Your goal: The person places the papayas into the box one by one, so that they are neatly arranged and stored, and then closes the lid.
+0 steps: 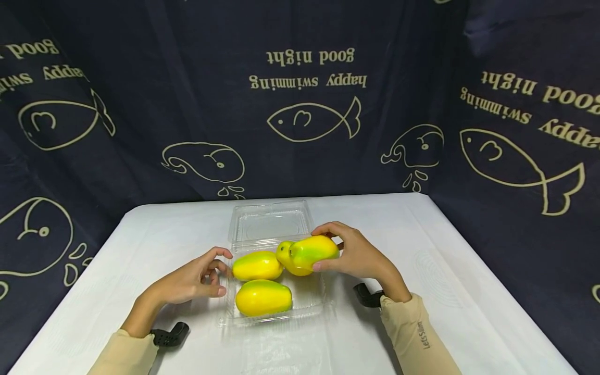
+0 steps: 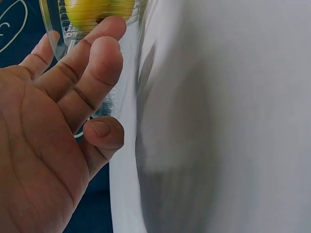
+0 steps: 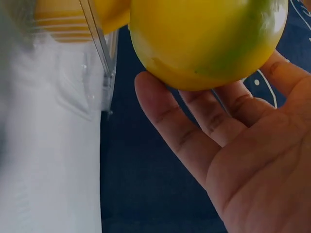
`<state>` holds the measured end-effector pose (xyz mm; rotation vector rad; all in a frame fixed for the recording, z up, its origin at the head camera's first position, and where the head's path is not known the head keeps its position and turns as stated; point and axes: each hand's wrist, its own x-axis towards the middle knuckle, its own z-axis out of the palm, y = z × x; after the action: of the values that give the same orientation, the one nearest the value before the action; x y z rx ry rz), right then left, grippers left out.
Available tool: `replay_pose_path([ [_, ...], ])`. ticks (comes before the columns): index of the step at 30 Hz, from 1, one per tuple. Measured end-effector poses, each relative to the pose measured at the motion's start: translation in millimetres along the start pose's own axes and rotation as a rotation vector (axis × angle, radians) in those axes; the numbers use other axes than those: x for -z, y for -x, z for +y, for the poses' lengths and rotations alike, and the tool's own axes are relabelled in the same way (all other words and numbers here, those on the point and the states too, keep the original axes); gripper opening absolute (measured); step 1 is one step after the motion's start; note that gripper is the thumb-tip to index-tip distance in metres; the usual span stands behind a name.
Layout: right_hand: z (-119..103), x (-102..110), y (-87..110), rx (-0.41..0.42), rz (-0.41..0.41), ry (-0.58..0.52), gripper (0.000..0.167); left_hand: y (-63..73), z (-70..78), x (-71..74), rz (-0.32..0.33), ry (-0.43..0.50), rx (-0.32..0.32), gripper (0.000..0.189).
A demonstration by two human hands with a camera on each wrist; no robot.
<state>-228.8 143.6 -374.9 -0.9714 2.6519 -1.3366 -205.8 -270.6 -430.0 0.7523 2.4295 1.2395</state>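
Note:
My right hand (image 1: 358, 252) grips a yellow papaya with a green patch (image 1: 314, 251), thumb on the near side and fingers behind. In the right wrist view, fingertips lie against the underside of this papaya (image 3: 209, 43). It overlaps another papaya (image 1: 284, 251), partly hidden behind it in the clear plastic box (image 1: 309, 302). Two more papayas lie in the box's left half, one at the back (image 1: 257, 265) and one in front (image 1: 263, 298). My left hand (image 1: 194, 278), fingers loosely bent and holding nothing, has its fingertips right by the box's left wall.
The box's clear lid (image 1: 272, 221) lies opened back behind the base. Both stand on a white-covered table (image 1: 164, 234), with a dark printed curtain (image 1: 304, 156) behind and at the sides. Black wrist devices (image 1: 171, 334) sit below both hands.

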Motion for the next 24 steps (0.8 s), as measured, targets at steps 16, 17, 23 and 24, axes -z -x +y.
replay_pose_path([
  [16, -12, -15, -2.0, 0.028, -0.111, 0.02, 0.06, 0.2, 1.7, 0.6, 0.0, -0.009, 0.0, 0.067],
  [17, -12, -17, -2.1, 0.03, -0.118, 0.02, 0.06, 0.3, 1.5, 0.7, 0.0, -0.009, 0.001, 0.067],
  [23, -15, -23, -2.3, 0.051, -0.156, 0.008, 0.06, 0.2, 0.6, 1.1, -0.003, -0.007, -0.002, 0.067],
  [24, -15, -25, -2.4, 0.057, -0.16, 0.009, 0.06, 0.2, 0.5, 1.1, -0.003, -0.008, -0.003, 0.067],
])
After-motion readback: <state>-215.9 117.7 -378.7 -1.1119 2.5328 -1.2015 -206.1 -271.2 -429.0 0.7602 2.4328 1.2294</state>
